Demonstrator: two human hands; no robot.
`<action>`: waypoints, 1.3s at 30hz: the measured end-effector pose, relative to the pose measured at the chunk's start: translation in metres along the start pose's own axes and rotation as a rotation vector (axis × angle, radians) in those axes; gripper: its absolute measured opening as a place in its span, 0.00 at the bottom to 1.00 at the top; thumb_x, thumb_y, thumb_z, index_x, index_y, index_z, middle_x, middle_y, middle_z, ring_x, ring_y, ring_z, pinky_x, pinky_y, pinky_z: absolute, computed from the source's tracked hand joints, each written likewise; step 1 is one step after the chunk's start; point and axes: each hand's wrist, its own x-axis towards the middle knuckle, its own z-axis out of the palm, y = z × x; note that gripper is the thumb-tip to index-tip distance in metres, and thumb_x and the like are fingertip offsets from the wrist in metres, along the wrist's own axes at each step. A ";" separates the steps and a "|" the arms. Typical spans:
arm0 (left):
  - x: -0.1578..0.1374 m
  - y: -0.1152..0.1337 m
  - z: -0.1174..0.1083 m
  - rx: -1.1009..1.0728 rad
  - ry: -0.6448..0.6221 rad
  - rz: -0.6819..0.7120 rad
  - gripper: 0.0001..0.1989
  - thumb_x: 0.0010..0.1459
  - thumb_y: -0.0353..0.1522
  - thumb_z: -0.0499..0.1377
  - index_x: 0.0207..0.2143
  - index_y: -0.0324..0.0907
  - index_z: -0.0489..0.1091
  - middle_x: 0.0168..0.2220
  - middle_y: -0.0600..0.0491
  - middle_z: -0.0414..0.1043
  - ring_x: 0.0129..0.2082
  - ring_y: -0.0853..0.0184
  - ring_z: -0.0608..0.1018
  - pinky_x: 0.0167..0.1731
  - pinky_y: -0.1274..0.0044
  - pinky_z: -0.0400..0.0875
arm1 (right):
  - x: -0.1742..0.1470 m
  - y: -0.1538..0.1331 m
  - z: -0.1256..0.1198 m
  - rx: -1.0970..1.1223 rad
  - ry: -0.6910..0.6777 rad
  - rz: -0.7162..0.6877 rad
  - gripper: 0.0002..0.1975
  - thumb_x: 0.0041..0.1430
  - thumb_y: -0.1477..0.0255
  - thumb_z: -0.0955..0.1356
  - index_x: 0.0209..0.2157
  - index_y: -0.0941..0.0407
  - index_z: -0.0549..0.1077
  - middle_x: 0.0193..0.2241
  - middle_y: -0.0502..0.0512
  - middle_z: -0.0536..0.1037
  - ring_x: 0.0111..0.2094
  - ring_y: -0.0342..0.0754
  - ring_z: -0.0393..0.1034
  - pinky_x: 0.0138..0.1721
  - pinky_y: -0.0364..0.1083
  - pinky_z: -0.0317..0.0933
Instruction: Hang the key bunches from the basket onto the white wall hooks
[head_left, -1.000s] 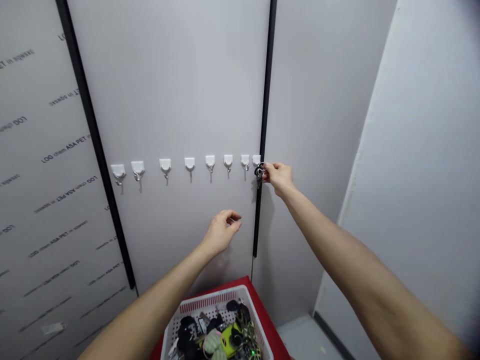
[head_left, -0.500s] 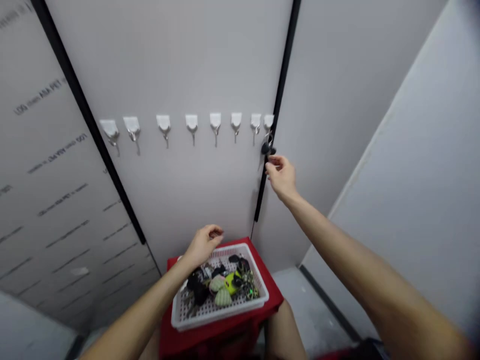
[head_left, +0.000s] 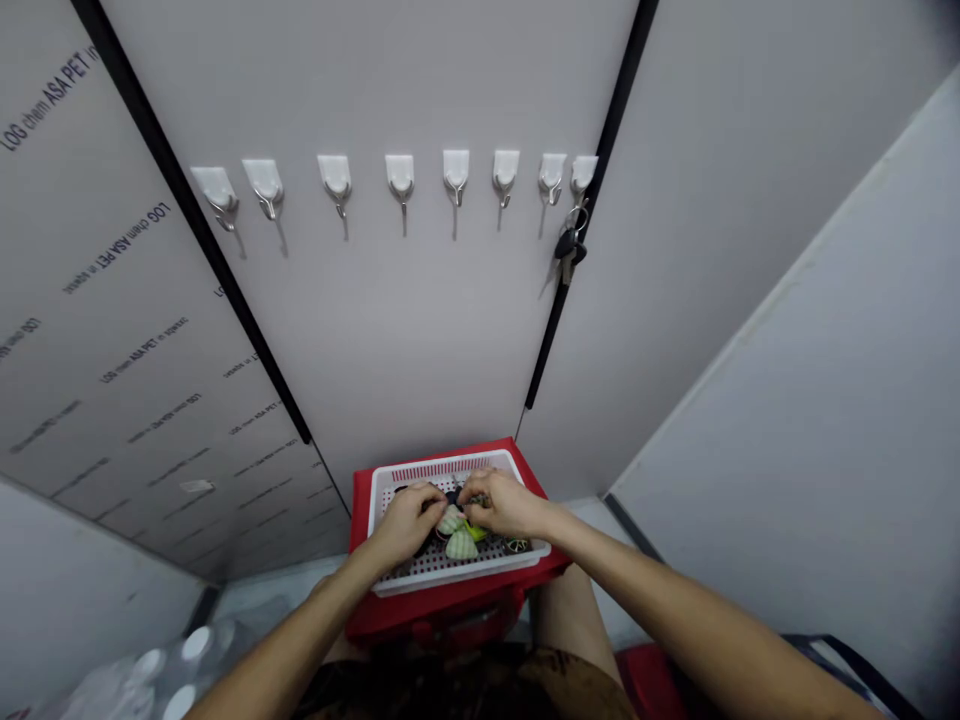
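My left hand point(head_left: 412, 518) and my right hand point(head_left: 501, 502) are both inside a white plastic basket point(head_left: 379, 500), close together with fingers curled. A small dark object point(head_left: 452, 497) shows between their fingertips. What each hand pinches is hidden by the fingers. Just below them lies a pale green knitted-looking charm point(head_left: 461, 545), with a bright yellow piece point(head_left: 475, 532) beside it. A round metallic trinket point(head_left: 516, 545) is at the basket's right end. Up on the wall, a ring of black-headed keys point(head_left: 570, 245) hangs from the rightmost hook point(head_left: 583, 175).
Several white-backed metal hooks point(head_left: 456, 180) form a row across the grey wall panel point(head_left: 405, 330). Under the basket is a red box or stool point(head_left: 442, 612). White-capped bottles point(head_left: 196, 645) stand at lower left. A black strip point(head_left: 592, 200) runs down the panel's right edge.
My right hand has left the hanging keys and come down into the basket. My left hand has moved from above the basket's rim into it. The view has tilted lower.
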 end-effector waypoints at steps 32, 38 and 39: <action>0.037 0.077 -0.053 -0.863 0.241 -0.191 0.11 0.39 0.36 0.54 0.24 0.36 0.62 0.20 0.58 0.61 0.19 0.78 0.64 0.22 0.82 0.61 | 0.009 -0.022 -0.024 0.568 0.347 0.062 0.17 0.43 0.71 0.62 0.38 0.59 0.62 0.32 0.52 0.68 0.33 0.43 0.60 0.36 0.43 0.54; 0.035 0.062 -0.043 -0.809 0.122 -0.078 0.16 0.37 0.30 0.56 0.33 0.38 0.59 0.35 0.50 0.65 0.35 0.70 0.67 0.37 0.77 0.61 | 0.017 -0.023 -0.035 0.663 0.422 0.195 0.12 0.46 0.66 0.59 0.27 0.61 0.65 0.20 0.49 0.65 0.23 0.40 0.58 0.25 0.40 0.54; 0.034 0.058 -0.040 -0.784 0.084 -0.075 0.17 0.37 0.29 0.57 0.34 0.37 0.59 0.37 0.49 0.64 0.38 0.69 0.67 0.38 0.76 0.60 | 0.017 -0.023 -0.038 0.691 0.432 0.185 0.13 0.45 0.66 0.59 0.28 0.61 0.65 0.21 0.49 0.66 0.23 0.40 0.58 0.26 0.40 0.54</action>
